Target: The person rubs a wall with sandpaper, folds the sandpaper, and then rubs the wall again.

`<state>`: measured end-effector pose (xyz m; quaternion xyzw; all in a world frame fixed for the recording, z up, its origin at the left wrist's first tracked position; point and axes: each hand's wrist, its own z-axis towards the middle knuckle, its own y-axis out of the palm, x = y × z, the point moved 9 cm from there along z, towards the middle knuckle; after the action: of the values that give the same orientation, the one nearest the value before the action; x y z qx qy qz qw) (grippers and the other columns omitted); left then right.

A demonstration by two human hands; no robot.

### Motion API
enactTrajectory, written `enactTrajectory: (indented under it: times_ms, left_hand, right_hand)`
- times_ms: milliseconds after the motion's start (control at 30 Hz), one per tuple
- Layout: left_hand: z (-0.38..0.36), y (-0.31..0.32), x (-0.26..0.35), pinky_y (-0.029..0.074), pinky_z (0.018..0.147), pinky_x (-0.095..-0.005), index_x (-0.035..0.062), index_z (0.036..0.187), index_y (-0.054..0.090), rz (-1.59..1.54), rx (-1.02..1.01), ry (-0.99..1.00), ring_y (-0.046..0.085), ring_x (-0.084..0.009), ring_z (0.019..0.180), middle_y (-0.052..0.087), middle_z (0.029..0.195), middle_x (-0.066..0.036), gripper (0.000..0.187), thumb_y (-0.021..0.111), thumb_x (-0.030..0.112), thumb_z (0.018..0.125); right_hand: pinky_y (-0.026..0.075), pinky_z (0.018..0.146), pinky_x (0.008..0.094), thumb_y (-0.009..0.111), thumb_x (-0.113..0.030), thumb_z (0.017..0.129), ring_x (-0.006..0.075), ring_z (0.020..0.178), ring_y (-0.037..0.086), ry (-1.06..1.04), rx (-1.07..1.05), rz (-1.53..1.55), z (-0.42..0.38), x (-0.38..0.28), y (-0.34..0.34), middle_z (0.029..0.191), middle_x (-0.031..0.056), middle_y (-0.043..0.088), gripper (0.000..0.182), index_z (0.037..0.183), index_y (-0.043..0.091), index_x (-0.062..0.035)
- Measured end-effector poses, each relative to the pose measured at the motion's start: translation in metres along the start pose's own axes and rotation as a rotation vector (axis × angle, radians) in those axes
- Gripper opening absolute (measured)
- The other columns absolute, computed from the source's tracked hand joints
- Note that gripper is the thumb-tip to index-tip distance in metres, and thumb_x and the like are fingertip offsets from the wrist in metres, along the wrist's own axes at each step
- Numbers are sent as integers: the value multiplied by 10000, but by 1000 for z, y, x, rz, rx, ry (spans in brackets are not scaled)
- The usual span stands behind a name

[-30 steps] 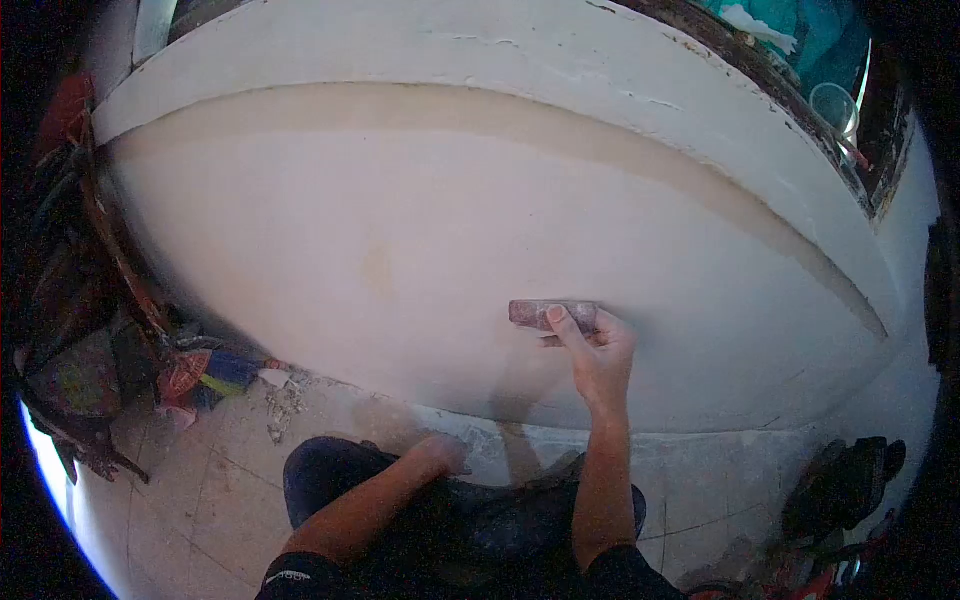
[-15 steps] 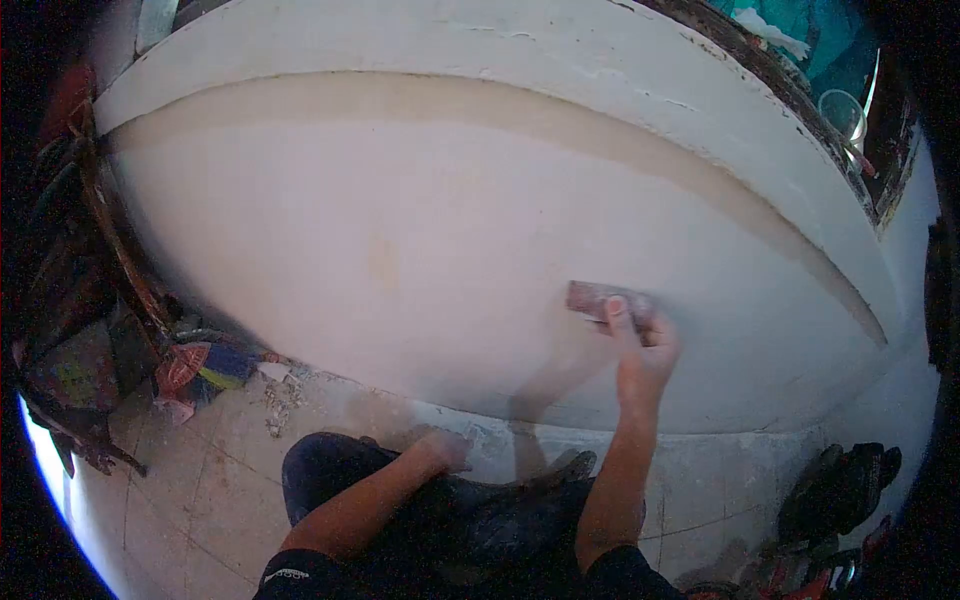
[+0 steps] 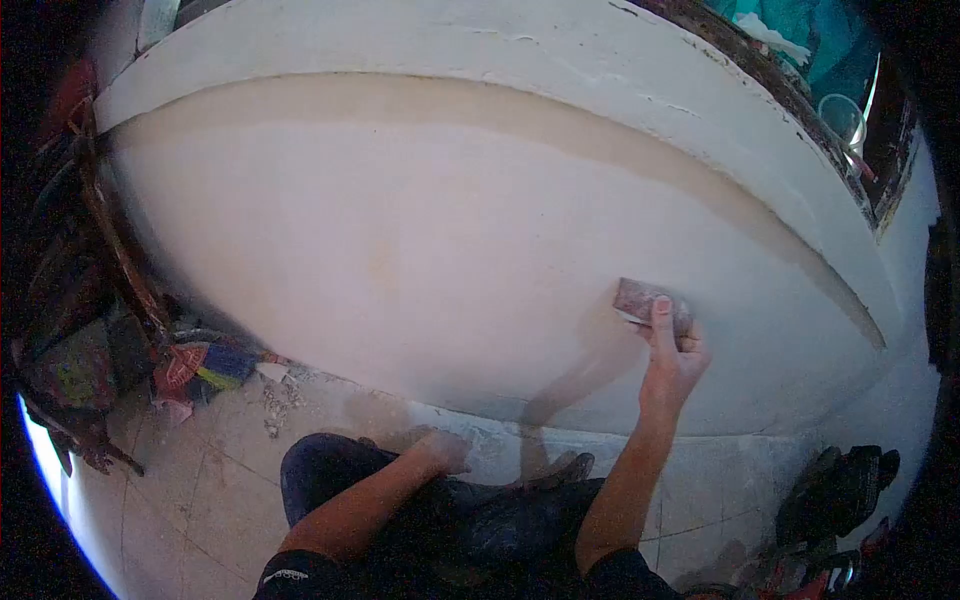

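A reddish-brown block (image 3: 636, 298), dusted with white and perhaps wrapped in sandpaper, lies against the pale wall (image 3: 400, 240) to the right of its middle. My right hand (image 3: 676, 345) grips it, the thumb on the near side. Low at the centre, my left hand (image 3: 442, 452) is near my knee, close to the foot of the wall; its fingers are dim and hard to make out.
A white ledge (image 3: 420, 35) juts out above the wall. Colourful bags or rags (image 3: 205, 370) and debris lie on the tiled floor (image 3: 215, 475) at left. A dark object (image 3: 835, 495) sits at lower right. A clear cup (image 3: 842, 118) stands at upper right.
My right hand and the block have moved to the right along the wall, and the block is tilted slightly more. My left hand has stayed nearly still.
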<state>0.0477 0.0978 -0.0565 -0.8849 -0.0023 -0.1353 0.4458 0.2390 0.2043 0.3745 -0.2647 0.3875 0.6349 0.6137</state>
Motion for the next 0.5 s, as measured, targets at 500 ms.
enactTrajectory:
  times_ms: [500]
  left_hand:
    - [19,25,-13,530,950,-487,39,1296,613,-20,99,80,667,-360,1099,700,1182,-179,626,625,534,914]
  right_hand:
    - [606,674,307,722,-233,955,155,747,707,11,57,-18,-6,9,6,905,106,723,253,1015,703,13]
